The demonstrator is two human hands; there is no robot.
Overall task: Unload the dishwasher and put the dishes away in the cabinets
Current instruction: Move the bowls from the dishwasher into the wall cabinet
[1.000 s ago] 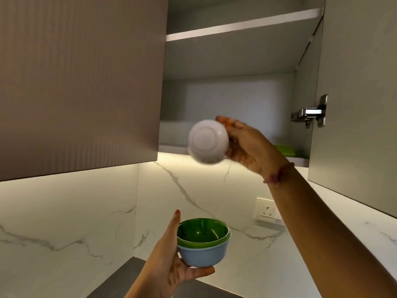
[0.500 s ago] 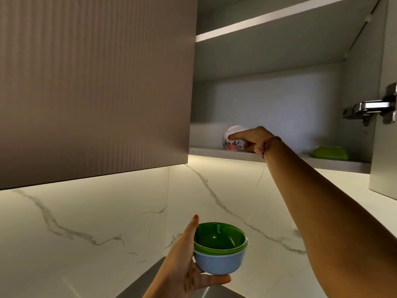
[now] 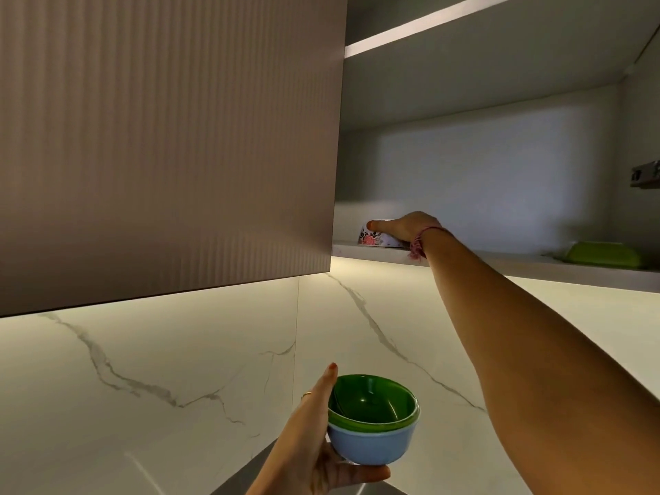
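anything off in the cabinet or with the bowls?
Nothing stands out. The floral bowl sits level on the lower shelf under the right hand; the left hand holds the green bowl nested upright in the blue bowl.

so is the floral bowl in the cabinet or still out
In: the floral bowl sits on the lower shelf, right hand on it.

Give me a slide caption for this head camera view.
Right hand sets white floral bowl on cabinet shelf; left hand holds nested green and blue bowls.
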